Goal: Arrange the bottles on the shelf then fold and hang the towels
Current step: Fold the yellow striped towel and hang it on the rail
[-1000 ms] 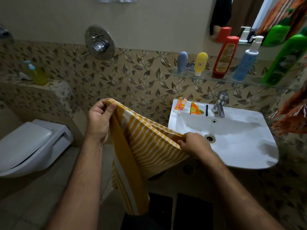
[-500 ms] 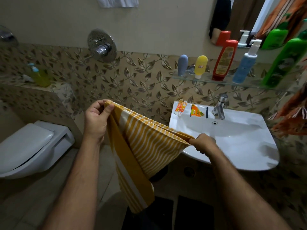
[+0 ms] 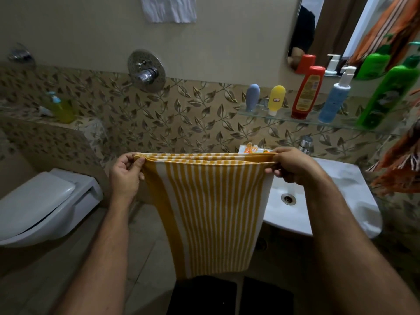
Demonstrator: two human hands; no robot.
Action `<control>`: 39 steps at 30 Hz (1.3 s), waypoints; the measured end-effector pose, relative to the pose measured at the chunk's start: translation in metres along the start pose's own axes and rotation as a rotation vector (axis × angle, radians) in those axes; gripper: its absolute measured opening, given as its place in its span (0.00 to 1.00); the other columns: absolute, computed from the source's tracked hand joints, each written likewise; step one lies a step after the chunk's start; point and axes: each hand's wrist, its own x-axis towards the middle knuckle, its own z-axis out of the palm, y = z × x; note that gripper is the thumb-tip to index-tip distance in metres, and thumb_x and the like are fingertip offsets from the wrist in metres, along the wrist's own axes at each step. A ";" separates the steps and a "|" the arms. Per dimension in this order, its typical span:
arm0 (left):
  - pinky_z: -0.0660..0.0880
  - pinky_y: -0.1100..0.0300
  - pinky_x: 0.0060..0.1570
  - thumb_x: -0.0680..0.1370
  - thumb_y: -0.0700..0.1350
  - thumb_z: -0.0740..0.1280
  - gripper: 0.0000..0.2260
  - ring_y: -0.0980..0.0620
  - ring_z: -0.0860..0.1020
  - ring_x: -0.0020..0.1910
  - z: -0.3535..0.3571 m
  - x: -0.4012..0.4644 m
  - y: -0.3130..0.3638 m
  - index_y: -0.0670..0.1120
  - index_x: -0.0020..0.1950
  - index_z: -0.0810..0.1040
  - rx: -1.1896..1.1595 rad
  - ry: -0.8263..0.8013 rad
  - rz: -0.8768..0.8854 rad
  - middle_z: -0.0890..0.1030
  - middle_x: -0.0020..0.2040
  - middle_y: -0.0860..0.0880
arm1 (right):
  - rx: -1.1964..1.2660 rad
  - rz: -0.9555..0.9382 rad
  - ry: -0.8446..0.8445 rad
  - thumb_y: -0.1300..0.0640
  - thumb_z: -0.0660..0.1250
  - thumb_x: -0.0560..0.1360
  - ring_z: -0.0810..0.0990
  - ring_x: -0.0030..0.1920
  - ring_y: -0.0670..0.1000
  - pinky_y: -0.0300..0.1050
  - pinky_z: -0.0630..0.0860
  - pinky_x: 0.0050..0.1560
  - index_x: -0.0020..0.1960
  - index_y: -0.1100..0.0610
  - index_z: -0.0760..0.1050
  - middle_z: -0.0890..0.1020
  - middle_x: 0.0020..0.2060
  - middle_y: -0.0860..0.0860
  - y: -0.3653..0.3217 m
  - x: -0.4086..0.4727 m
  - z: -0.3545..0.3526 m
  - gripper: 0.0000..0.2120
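Note:
A yellow and white striped towel [image 3: 211,212] hangs folded in front of me, its top edge stretched level. My left hand [image 3: 126,172] pinches the left top corner and my right hand [image 3: 293,164] pinches the right top corner. On the glass shelf [image 3: 284,115] at the right stand a grey-blue tube [image 3: 252,97], a yellow tube [image 3: 275,98], a red bottle [image 3: 307,92], a blue pump bottle [image 3: 336,96] and a green bottle [image 3: 384,96]. A white towel [image 3: 169,9] hangs high on the wall. An orange patterned towel [image 3: 400,169] hangs at the right edge.
The white sink [image 3: 341,196] with its tap [image 3: 304,144] is partly behind the towel; small orange tubes [image 3: 252,148] lie on its rim. A white toilet [image 3: 43,201] stands at left, a wall valve [image 3: 145,71] above. A yellow-green bottle [image 3: 60,108] sits on the left ledge.
My right hand has risen and moved right, pulling the towel's top edge taut and level. The towel now hangs flat between both hands instead of sagging.

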 end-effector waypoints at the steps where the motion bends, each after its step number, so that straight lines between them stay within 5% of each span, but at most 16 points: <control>1: 0.72 0.70 0.24 0.79 0.42 0.67 0.02 0.60 0.75 0.24 0.002 0.002 0.003 0.49 0.49 0.77 -0.010 0.015 -0.012 0.80 0.40 0.49 | 0.026 -0.013 -0.018 0.66 0.50 0.81 0.72 0.21 0.45 0.36 0.57 0.21 0.59 0.60 0.75 0.78 0.26 0.53 -0.003 -0.002 0.001 0.16; 5: 0.74 0.67 0.24 0.81 0.44 0.65 0.04 0.58 0.82 0.32 0.006 0.008 0.014 0.53 0.49 0.75 -0.047 0.057 0.007 0.82 0.44 0.49 | 0.131 -0.087 -0.085 0.65 0.51 0.80 0.66 0.20 0.44 0.36 0.55 0.21 0.59 0.63 0.75 0.71 0.23 0.50 -0.010 0.000 -0.004 0.15; 10: 0.80 0.50 0.48 0.80 0.45 0.65 0.03 0.44 0.82 0.50 0.013 0.021 0.029 0.53 0.50 0.76 -0.031 0.093 0.044 0.82 0.50 0.46 | 0.265 -0.072 -0.101 0.62 0.53 0.80 0.84 0.32 0.49 0.38 0.69 0.26 0.55 0.59 0.76 0.86 0.36 0.54 -0.017 0.005 -0.002 0.13; 14: 0.79 0.63 0.37 0.81 0.47 0.65 0.03 0.59 0.81 0.40 0.013 0.031 0.035 0.51 0.53 0.76 -0.005 0.166 0.067 0.82 0.45 0.52 | 0.357 -0.229 -0.211 0.60 0.63 0.79 0.87 0.49 0.54 0.44 0.80 0.39 0.53 0.59 0.76 0.87 0.48 0.57 -0.015 0.006 -0.009 0.06; 18: 0.73 0.67 0.33 0.80 0.50 0.64 0.07 0.61 0.77 0.35 0.009 0.039 0.040 0.50 0.55 0.77 0.082 0.227 0.066 0.80 0.40 0.55 | 0.069 -0.425 -0.155 0.63 0.76 0.69 0.85 0.51 0.53 0.46 0.83 0.46 0.57 0.58 0.79 0.85 0.49 0.55 -0.013 0.000 -0.009 0.18; 21: 0.72 0.65 0.36 0.80 0.52 0.64 0.11 0.59 0.77 0.38 0.010 0.044 0.043 0.48 0.58 0.77 0.101 0.242 0.051 0.80 0.43 0.51 | -0.123 -0.524 0.113 0.61 0.75 0.72 0.85 0.41 0.50 0.42 0.79 0.36 0.53 0.62 0.81 0.86 0.43 0.57 -0.016 -0.002 0.004 0.10; 24: 0.74 0.63 0.39 0.80 0.51 0.64 0.10 0.55 0.77 0.42 0.008 0.050 0.046 0.48 0.58 0.77 0.085 0.236 0.030 0.81 0.46 0.50 | -0.086 -0.598 0.176 0.56 0.72 0.76 0.81 0.32 0.45 0.35 0.74 0.29 0.47 0.62 0.82 0.84 0.35 0.54 -0.017 -0.001 0.006 0.09; 28: 0.75 0.64 0.42 0.80 0.49 0.66 0.08 0.57 0.79 0.46 0.000 0.056 0.049 0.49 0.57 0.77 0.042 0.206 0.019 0.81 0.47 0.53 | -0.089 -0.603 0.106 0.49 0.69 0.77 0.82 0.48 0.50 0.46 0.78 0.48 0.50 0.55 0.84 0.85 0.46 0.51 -0.022 -0.001 -0.007 0.10; 31: 0.76 0.63 0.42 0.80 0.49 0.66 0.05 0.58 0.79 0.44 0.001 0.058 0.053 0.51 0.55 0.77 0.026 0.201 0.027 0.81 0.45 0.54 | -0.061 -0.641 0.034 0.49 0.67 0.78 0.81 0.51 0.46 0.40 0.75 0.46 0.53 0.54 0.84 0.84 0.51 0.47 -0.027 -0.002 -0.016 0.11; 34: 0.75 0.61 0.40 0.80 0.50 0.66 0.03 0.55 0.79 0.43 0.004 0.061 0.059 0.53 0.51 0.77 0.014 0.196 0.059 0.81 0.44 0.53 | 0.080 -0.663 0.020 0.52 0.65 0.80 0.85 0.45 0.44 0.36 0.77 0.40 0.51 0.54 0.83 0.87 0.44 0.47 -0.034 -0.004 -0.019 0.10; 39: 0.73 0.67 0.35 0.80 0.53 0.64 0.04 0.63 0.77 0.38 0.011 0.060 0.077 0.57 0.46 0.75 -0.024 0.118 0.144 0.78 0.42 0.54 | 0.274 -0.690 0.151 0.50 0.65 0.80 0.85 0.43 0.47 0.40 0.81 0.40 0.46 0.53 0.81 0.85 0.41 0.50 -0.049 0.001 -0.017 0.10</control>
